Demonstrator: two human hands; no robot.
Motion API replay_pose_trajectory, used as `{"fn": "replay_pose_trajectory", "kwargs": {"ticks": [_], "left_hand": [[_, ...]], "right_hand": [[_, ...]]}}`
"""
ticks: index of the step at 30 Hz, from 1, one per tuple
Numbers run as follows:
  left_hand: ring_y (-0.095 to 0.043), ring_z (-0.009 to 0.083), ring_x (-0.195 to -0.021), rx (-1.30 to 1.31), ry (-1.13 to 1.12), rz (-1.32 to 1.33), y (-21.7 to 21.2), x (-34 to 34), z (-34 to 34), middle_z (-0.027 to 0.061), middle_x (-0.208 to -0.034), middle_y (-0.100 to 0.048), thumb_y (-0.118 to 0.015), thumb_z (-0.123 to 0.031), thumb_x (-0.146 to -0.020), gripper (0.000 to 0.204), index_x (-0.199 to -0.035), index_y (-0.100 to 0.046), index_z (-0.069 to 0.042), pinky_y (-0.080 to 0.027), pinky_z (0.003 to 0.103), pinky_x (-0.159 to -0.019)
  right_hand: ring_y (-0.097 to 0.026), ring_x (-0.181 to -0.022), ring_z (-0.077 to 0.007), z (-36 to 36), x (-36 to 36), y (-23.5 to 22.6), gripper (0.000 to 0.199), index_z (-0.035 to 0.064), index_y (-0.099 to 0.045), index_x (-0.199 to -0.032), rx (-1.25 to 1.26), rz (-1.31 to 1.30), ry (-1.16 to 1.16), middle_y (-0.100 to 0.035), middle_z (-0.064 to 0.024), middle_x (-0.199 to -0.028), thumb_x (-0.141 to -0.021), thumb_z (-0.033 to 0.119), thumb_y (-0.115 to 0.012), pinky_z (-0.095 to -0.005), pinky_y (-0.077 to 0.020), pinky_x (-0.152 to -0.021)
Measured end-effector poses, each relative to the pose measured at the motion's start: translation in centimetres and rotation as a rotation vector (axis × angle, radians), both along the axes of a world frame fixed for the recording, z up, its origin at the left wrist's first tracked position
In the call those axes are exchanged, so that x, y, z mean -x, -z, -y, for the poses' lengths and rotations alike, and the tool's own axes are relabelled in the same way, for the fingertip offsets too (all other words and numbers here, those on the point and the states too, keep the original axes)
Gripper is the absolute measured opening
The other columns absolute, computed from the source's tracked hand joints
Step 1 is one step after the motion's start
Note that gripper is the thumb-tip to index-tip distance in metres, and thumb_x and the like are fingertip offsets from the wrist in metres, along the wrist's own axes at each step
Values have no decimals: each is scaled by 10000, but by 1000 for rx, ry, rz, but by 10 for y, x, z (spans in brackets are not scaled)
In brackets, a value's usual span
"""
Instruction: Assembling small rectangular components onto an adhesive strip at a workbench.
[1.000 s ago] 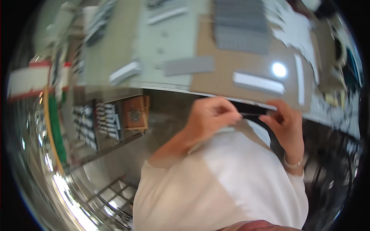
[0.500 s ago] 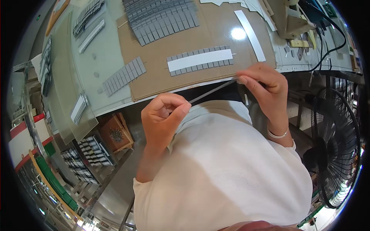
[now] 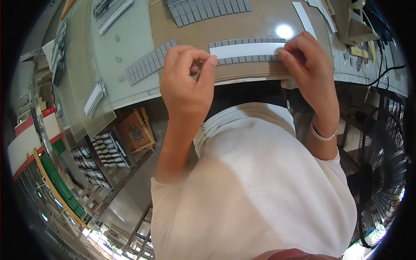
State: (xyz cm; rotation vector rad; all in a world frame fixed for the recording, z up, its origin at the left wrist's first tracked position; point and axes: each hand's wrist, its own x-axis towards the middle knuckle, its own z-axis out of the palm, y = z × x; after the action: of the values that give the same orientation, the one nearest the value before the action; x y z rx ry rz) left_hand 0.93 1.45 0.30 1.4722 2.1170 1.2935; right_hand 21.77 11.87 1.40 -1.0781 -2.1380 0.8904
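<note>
Both my hands are pinched over the near edge of the table, at either end of a row of small grey tiles that has a white strip lying along its middle. My left hand has thumb and forefinger closed near the row's left end. Closed likewise at the right end is my right hand, with a bracelet on its wrist. The thin grey strip stretched between them a moment ago barely stands out against the row. Beside my left hand lies a slanting row of grey tiles without a white strip.
A larger sheet of grey tiles lies at the back on brown board. Another white strip is at the back right. A black fan stands right of me. Below the left table edge is a wooden box.
Both hands have moved forward, away from my body, to the tile row with the white strip, still pinched. My view has shifted, so the table appears higher and farther right.
</note>
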Motion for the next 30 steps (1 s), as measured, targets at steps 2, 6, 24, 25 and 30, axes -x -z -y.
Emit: {"fn": "replay_pose_trajectory", "kwargs": {"ticks": [2,6,24,25,30], "left_hand": [[-534,147,-679,39,-10,-30,-1,-2,0,27,-936,-596,-750,-83,-803,88,-815,-665,-64,-464,277,-621],[-602,156,-696,74,-22,-101,0,-3,-2,23,-941,-587,-754,-87,-787,86,-806,-670,-77,-476,289,-623],[-619,207,-731,137,-12,-418,-12,-7,-2,51,-952,-556,-775,-100,-757,152,-833,-644,-88,-497,324,-608],[-619,207,-731,133,-6,-412,-9,-4,-2,51,-952,-556,-775,-100,-757,152,-833,-644,-88,-497,324,-608],[-594,243,-941,-61,181,-545,2,-11,-2,61,-1080,-577,-761,-106,-768,237,-998,-701,-109,-458,391,-842]], "right_hand": [[-541,-616,-239,0,4,1,124,6,-588,-833,-74,75,47,-541,-96,-775,-870,76,-684,-330,-445,-589],[-486,-627,-146,1,5,3,134,-5,-574,-861,-125,160,43,-523,-54,-804,-879,57,-692,-261,-416,-592],[-592,-742,-284,2,-18,-2,134,37,-585,-898,-469,380,144,-574,-99,-901,-839,53,-704,-351,-476,-631],[-607,-780,-282,-1,-28,0,125,34,-605,-937,-565,329,141,-588,-104,-932,-851,50,-695,-350,-486,-648],[-555,-1144,-332,8,-52,9,283,93,-650,-1185,-527,353,36,-561,-136,-1232,-916,180,-664,-413,-467,-904]]}}
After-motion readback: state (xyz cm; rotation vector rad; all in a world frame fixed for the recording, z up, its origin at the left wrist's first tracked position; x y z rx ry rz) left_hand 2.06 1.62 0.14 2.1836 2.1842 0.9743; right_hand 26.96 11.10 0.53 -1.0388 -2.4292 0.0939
